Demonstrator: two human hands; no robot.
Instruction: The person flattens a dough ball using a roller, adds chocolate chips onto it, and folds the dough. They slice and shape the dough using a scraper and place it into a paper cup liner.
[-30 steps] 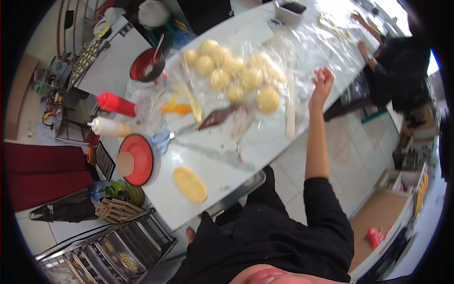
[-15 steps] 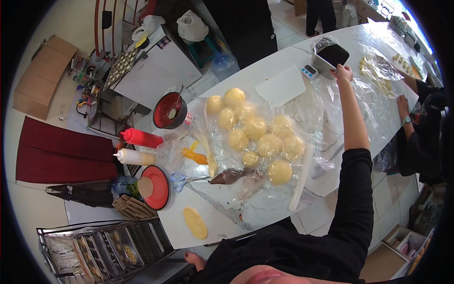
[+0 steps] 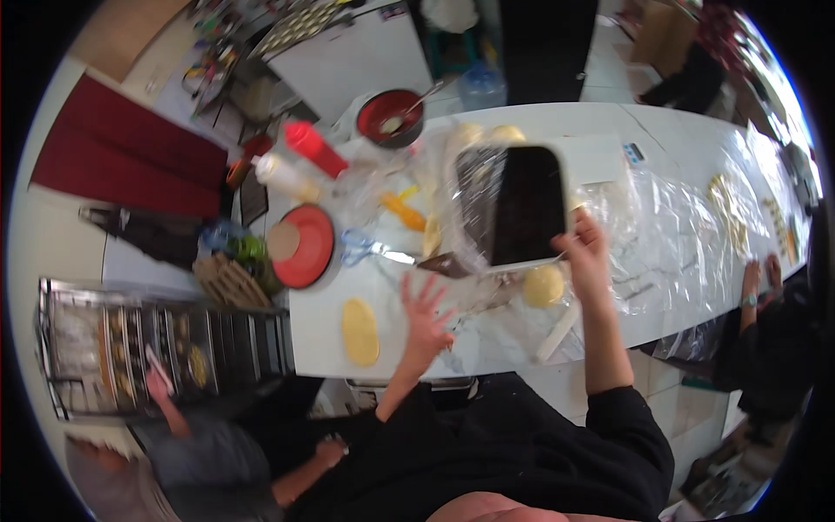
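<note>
My right hand (image 3: 587, 252) grips the near right edge of a pale rectangular tub (image 3: 564, 187), holding it above the table. The tub has a dark, smooth inside or filling (image 3: 528, 204), and clear plastic film (image 3: 474, 204) covers its left part. My left hand (image 3: 424, 317) is over the table with fingers spread, holding nothing, close to a brown-filled piping bag (image 3: 444, 264). Below the tub sits a round dough ball (image 3: 544, 286); others are mostly hidden behind it. A flattened oval of dough (image 3: 359, 332) lies left of my left hand.
Scissors (image 3: 374, 248), a red plate (image 3: 315, 244), a red squeeze bottle (image 3: 315, 150), a cream one (image 3: 285, 178) and a red-lined bowl (image 3: 391, 117) stand at left. Plastic sheeting (image 3: 670, 244) spreads rightward. One person works at right; another is at lower left beside a tray rack (image 3: 248, 348).
My right hand has brought the tub from the far right of the table to above the dough balls. My left hand has come into view. A person now shows at lower left.
</note>
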